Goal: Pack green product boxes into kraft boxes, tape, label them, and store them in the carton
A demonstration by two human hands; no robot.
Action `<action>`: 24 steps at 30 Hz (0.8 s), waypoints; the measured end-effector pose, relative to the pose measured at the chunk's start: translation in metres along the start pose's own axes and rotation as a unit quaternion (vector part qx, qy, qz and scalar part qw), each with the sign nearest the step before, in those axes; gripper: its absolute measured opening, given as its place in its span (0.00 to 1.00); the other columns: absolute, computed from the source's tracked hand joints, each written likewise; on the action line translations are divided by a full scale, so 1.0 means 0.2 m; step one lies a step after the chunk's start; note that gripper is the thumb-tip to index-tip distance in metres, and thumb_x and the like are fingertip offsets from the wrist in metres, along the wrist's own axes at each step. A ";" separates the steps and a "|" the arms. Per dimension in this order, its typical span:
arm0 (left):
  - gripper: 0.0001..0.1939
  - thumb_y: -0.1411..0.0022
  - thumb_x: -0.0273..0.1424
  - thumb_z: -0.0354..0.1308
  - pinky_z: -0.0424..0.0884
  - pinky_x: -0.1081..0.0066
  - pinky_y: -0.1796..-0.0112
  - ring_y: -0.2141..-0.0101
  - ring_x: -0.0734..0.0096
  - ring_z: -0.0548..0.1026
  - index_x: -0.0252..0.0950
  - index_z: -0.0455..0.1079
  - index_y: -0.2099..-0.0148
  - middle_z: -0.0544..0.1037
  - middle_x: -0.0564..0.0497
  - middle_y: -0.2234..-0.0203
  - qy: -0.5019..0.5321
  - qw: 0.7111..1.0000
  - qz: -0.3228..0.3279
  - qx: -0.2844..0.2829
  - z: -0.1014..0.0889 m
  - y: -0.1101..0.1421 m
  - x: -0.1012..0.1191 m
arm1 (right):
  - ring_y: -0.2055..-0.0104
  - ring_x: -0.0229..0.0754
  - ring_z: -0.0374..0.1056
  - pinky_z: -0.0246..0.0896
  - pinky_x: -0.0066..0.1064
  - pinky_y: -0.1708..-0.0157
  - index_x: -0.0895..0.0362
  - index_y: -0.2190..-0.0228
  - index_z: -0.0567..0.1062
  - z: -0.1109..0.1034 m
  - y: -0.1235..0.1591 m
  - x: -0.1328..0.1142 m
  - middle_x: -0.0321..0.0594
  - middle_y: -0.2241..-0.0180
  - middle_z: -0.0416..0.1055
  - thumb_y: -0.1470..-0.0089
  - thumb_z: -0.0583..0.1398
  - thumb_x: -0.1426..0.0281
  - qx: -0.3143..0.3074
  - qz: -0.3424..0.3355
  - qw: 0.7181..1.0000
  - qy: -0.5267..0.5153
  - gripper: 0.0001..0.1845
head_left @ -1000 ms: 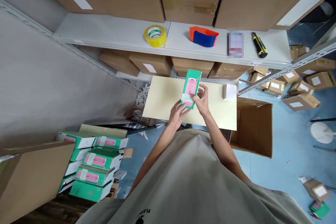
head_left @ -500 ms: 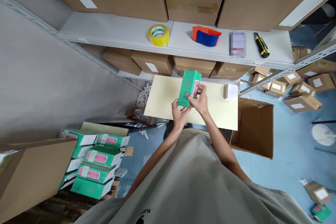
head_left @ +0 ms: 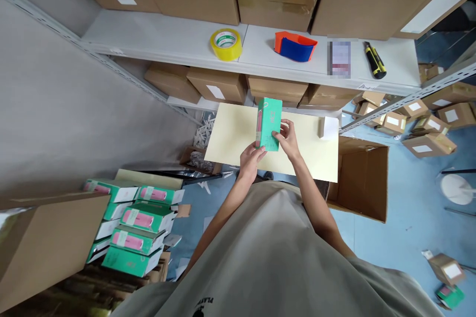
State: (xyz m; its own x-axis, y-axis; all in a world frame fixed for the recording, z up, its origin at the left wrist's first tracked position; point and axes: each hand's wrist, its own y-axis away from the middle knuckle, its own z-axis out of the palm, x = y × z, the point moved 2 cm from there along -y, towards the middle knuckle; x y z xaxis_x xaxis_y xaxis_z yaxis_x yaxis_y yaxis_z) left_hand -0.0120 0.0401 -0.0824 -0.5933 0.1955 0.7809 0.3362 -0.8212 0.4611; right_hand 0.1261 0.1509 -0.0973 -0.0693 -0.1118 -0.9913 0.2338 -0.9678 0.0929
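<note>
A green box (head_left: 271, 121) with a pink picture on its left face is held up over a pale yellow board (head_left: 230, 133). My left hand (head_left: 251, 161) grips it at the lower left corner, thumb on the front near the bottom edge. On the right side, my right hand (head_left: 288, 139) has its thumb pressed to the front face and its fingers curled by the right edge. Part of the fingers of my left hand is hidden behind the box. To the right on the board stands a small white box (head_left: 328, 129).
Yellow tape (head_left: 226, 44), an orange and blue band (head_left: 296, 47) and a cutter knife (head_left: 375, 60) lie on the shelf (head_left: 167, 34). Several green boxes (head_left: 137, 220) are stacked at lower left. An open carton (head_left: 359, 178) stands right of the board.
The green box has been turned in my hands: its pink picture now shows on the left side instead of the right. My left hand has shifted slightly left.
</note>
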 end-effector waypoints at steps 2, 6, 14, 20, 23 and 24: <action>0.32 0.57 0.40 0.85 0.75 0.48 0.34 0.42 0.49 0.82 0.38 0.78 0.51 0.85 0.46 0.55 -0.034 0.997 0.042 0.046 -0.01 0.00 -0.01 | 0.42 0.53 0.76 0.80 0.48 0.49 0.45 0.45 0.61 0.02 0.01 -0.02 0.48 0.41 0.73 0.51 0.74 0.42 0.012 -0.010 1.000 0.018 0.43; 0.36 0.57 0.35 0.84 0.79 0.52 0.38 0.37 0.50 0.77 0.40 0.75 0.47 0.80 0.42 0.46 -0.094 0.981 0.132 0.109 -0.02 0.01 -0.05 | 0.45 0.53 0.76 0.80 0.46 0.53 0.45 0.43 0.60 0.07 0.04 -0.02 0.50 0.40 0.72 0.51 0.75 0.45 0.028 -0.016 0.997 0.067 0.45; 0.31 0.53 0.43 0.84 0.80 0.48 0.37 0.43 0.53 0.82 0.40 0.78 0.50 0.84 0.45 0.49 -0.002 0.999 -0.024 0.026 -0.09 0.01 -0.08 | 0.52 0.46 0.75 0.79 0.44 0.51 0.45 0.50 0.61 0.03 0.02 0.12 0.42 0.47 0.72 0.51 0.73 0.45 0.047 -0.006 0.999 0.018 0.38; 0.25 0.52 0.41 0.83 0.77 0.52 0.33 0.42 0.52 0.83 0.36 0.83 0.54 0.87 0.44 0.52 0.031 0.999 -0.042 -0.016 -0.10 0.03 -0.04 | 0.51 0.47 0.75 0.79 0.44 0.51 0.45 0.47 0.62 0.03 0.04 0.11 0.42 0.46 0.73 0.51 0.73 0.41 -0.001 0.003 1.000 0.000 0.41; 0.27 0.52 0.39 0.83 0.75 0.51 0.33 0.40 0.50 0.82 0.37 0.82 0.51 0.87 0.44 0.51 -0.007 1.000 0.010 0.000 -0.07 0.04 -0.04 | 0.47 0.51 0.77 0.79 0.49 0.48 0.45 0.43 0.62 0.05 0.05 0.06 0.46 0.43 0.73 0.50 0.74 0.41 0.021 -0.013 0.999 0.030 0.44; 0.29 0.53 0.38 0.83 0.75 0.51 0.33 0.40 0.50 0.82 0.37 0.81 0.50 0.87 0.44 0.51 -0.024 0.999 0.032 0.016 -0.07 0.04 -0.04 | 0.46 0.52 0.77 0.79 0.50 0.47 0.45 0.41 0.62 0.06 0.05 0.04 0.48 0.42 0.73 0.50 0.75 0.42 0.036 -0.023 0.998 0.041 0.46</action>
State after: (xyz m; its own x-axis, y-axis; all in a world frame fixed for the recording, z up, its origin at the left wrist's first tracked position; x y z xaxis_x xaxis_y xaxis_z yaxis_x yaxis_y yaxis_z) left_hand -0.0140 0.0247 -0.0903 -0.5344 0.1699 0.8280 0.3964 -0.8148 0.4230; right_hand 0.1168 0.1376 -0.1030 0.0016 -0.0504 -0.9987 0.1623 -0.9855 0.0500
